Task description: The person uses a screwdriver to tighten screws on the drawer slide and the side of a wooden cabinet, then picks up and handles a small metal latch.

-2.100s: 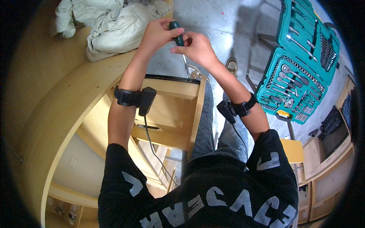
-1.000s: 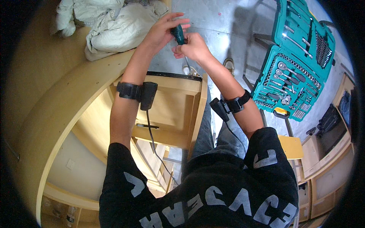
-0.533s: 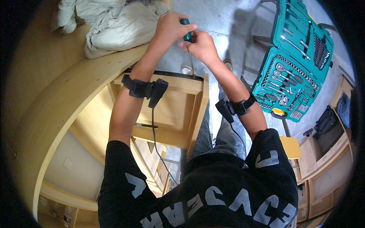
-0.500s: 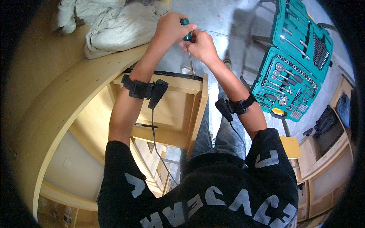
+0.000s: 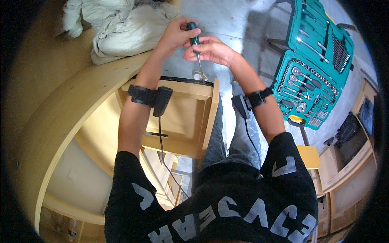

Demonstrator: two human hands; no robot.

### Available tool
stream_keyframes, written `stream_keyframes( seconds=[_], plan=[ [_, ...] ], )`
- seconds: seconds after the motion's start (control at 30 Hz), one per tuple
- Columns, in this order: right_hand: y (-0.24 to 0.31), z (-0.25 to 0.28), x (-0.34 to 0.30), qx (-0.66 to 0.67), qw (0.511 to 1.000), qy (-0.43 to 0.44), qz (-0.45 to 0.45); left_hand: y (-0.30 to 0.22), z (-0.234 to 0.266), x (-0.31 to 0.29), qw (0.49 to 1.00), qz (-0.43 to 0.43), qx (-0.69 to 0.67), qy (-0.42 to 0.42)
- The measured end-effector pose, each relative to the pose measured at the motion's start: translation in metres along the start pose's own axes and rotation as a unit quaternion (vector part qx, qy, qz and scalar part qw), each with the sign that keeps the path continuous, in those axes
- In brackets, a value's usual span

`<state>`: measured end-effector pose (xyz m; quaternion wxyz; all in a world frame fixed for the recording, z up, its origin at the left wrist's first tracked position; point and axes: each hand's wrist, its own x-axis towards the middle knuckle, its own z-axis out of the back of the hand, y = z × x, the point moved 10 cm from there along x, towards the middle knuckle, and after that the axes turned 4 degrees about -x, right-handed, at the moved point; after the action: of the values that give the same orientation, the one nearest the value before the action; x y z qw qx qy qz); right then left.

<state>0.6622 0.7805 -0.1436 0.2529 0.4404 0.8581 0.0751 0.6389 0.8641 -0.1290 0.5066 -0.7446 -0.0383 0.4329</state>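
Observation:
A screwdriver with a dark green handle stands nearly upright, its metal shaft running down to the far edge of an open wooden drawer. My left hand is closed on the upper handle, thumb across its front. Lower down, my right hand pinches the handle near the shaft between thumb and fingers. A black rail lies along the drawer's far edge, and the screwdriver tip meets it near the right corner; the exact contact is too small to make out.
A green tool case lies open at the right, filled with ratchets, sockets and bits. White cloth is heaped on the curved wooden panel at the left. A dark pen-like object rests in the drawer. Cabinets stand at far right.
My right hand's fingers have loosened and spread somewhat around the lower handle. The screwdriver and my left hand have shifted slightly left, and more of the handle shows.

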Motion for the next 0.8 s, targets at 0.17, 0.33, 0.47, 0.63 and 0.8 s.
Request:
stream_keyframes(
  seconds=[0.17, 0.33, 0.47, 0.63, 0.8],
  plan=[
    [0.046, 0.019, -0.02, -0.518, 0.795, -0.309, 0.063, -0.007, 0.012, 0.003, 0.977, -0.03, 0.168, -0.126],
    [0.042, 0.025, -0.018, -0.532, 0.795, -0.29, 0.043, -0.003, 0.01, 0.008, 0.938, 0.024, 0.323, -0.119],
    [0.011, 0.048, -0.004, -0.219, 0.956, -0.192, 0.018, 0.025, 0.012, 0.01, 0.996, 0.023, 0.006, -0.091],
    [-0.001, 0.04, 0.0, -0.05, 0.999, -0.01, -0.006, 0.02, -0.015, 0.01, 0.966, -0.021, -0.229, 0.117],
    [-0.015, 0.039, 0.01, 0.018, 0.996, 0.083, 0.012, 0.008, -0.031, 0.014, 0.944, 0.019, -0.277, 0.178]
  ],
)
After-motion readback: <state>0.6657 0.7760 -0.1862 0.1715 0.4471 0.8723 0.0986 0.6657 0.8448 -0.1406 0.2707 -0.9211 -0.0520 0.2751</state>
